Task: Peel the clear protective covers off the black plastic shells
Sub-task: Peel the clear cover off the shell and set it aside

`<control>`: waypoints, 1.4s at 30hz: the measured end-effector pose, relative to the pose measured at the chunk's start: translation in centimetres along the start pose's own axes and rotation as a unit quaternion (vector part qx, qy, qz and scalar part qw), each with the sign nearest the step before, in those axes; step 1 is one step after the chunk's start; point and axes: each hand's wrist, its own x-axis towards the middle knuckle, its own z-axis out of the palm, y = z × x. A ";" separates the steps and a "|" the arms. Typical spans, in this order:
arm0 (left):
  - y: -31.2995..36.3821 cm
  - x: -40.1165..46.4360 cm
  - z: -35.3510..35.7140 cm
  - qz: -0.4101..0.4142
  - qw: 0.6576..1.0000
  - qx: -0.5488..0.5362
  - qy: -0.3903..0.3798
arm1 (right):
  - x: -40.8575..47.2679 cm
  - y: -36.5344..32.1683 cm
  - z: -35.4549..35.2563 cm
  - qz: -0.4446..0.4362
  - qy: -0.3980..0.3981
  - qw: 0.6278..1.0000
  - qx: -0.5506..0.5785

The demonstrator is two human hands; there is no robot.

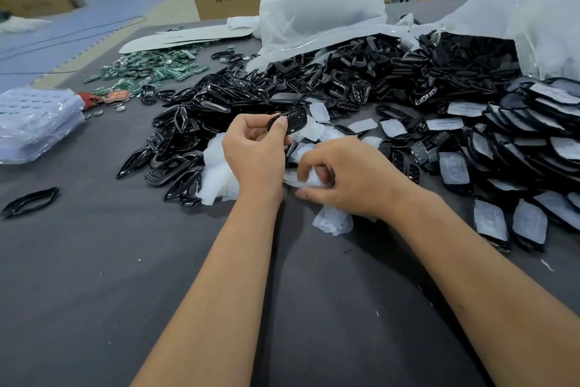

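A dark grey counter [94,276] carries a wide heap of black shells [314,85] across its far middle and right, spilling from white bags [314,16]. Green circuit boards [150,68] lie far left. Near centre, the left hand [255,154] holds one black shell [293,121] raised, fingers curled and pinching it. Just right, the right hand [348,179] pinches a clear cover [309,181] among loose covers.
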 end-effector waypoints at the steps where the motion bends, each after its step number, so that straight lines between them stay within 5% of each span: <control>1: 0.1 0.0 0.0 0.001 1.000 -0.007 0.002 | 0.0 0.0 0.2 -0.014 0.026 1.000 0.002; 6: 0.4 0.1 -0.3 0.056 0.997 -0.028 0.041 | -0.1 0.8 1.1 0.032 0.178 0.963 0.200; 10: 0.3 0.1 -0.2 0.056 0.997 -0.027 0.036 | -0.1 1.5 0.7 0.118 0.241 0.835 0.480; 17: 0.4 -0.6 0.3 0.039 0.998 -0.016 -0.041 | -0.2 1.8 0.3 0.145 0.234 0.782 0.559; 24: 0.3 -1.1 0.4 0.023 0.988 0.036 -0.147 | -0.1 1.9 0.5 0.136 0.268 0.783 0.545; 33: 0.2 -1.3 0.3 0.018 0.981 0.051 -0.188 | -0.1 1.7 0.9 0.126 0.291 0.849 0.423; 42: 0.6 -1.3 0.3 -0.041 0.976 0.031 -0.209 | 0.4 2.2 1.3 0.160 0.341 0.861 0.343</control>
